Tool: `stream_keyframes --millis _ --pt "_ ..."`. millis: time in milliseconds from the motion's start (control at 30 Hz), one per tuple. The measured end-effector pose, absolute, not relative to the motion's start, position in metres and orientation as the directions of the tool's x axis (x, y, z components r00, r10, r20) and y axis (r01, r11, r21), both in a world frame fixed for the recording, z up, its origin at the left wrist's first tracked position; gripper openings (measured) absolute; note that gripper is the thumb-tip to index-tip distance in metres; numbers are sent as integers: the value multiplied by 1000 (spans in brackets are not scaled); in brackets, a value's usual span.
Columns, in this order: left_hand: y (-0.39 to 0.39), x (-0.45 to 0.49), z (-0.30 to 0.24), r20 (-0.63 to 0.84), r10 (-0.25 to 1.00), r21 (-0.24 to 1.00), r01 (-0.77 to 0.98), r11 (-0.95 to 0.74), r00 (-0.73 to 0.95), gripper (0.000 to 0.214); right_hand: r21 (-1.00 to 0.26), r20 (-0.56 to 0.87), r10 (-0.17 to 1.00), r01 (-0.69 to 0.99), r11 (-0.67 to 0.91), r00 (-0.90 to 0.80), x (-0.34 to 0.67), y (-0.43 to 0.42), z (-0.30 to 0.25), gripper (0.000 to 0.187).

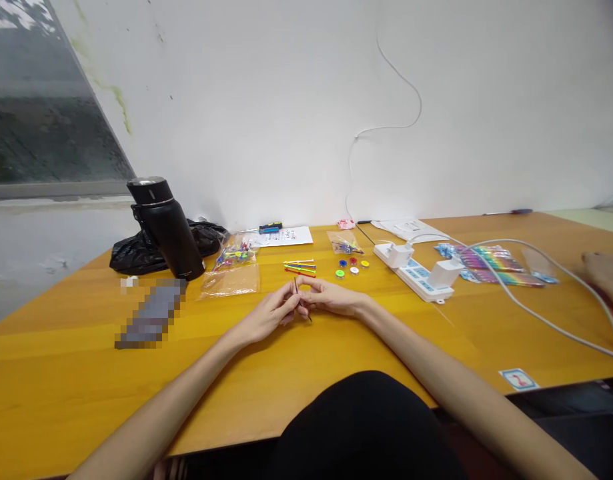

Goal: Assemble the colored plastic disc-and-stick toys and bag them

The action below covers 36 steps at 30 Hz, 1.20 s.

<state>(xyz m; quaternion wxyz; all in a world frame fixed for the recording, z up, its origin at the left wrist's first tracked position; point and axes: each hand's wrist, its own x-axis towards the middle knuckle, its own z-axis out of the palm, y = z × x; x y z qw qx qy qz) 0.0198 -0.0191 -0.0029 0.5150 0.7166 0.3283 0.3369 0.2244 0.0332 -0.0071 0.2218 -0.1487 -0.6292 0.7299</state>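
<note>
At mid-table, over the wooden tabletop (61, 373) | left hand (269, 315) and right hand (331, 298) meet fingertip to fingertip, both pinched on a thin dark stick (297, 291), apparently to steady so slight a piece | coloured sticks (300, 267) and buttons (353, 265) just beyond | power strip (416, 275) to the right, black flask (167, 227) to the left, white wall behind.

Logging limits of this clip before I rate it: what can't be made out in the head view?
- Thin dark stick: mostly hidden by the left hand and right hand; too small to identify.
- Pixelated patch: blurred out.
- Another person's hand: cut by right edge.
- Paper sheet: print too small.
</note>
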Motion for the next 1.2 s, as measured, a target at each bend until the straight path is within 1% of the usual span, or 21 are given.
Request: stream_keyframes --millis 133,367,467,600,800,967,1200 --pt "-22 20 0 116 784 955 149 -257 610 43 -996 40 451 -73 -56 -892 229 35 -3 37" --pt "-19 18 -2 93 748 968 118 -223 657 45 -996 40 406 -67 -53 -913 228 35 -1 35" --pt "-19 17 -4 72 739 971 124 -207 670 43 -995 40 391 -70 -64 -919 228 37 -4 37" --pt "-17 16 -7 45 744 977 125 -171 666 45 -995 45 382 -75 -66 -923 227 39 -7 38" --pt "-16 14 -8 4 720 985 120 -121 694 44 -995 41 364 -71 -71 -930 227 36 -4 37" --pt "-15 13 -10 25 713 984 110 -142 701 43 -992 43 355 -82 -94 -934 225 33 -1 36" --pt "-15 11 -10 39 689 993 51 -110 724 38 -988 28 365 -81 -129 -931 230 35 -7 30"
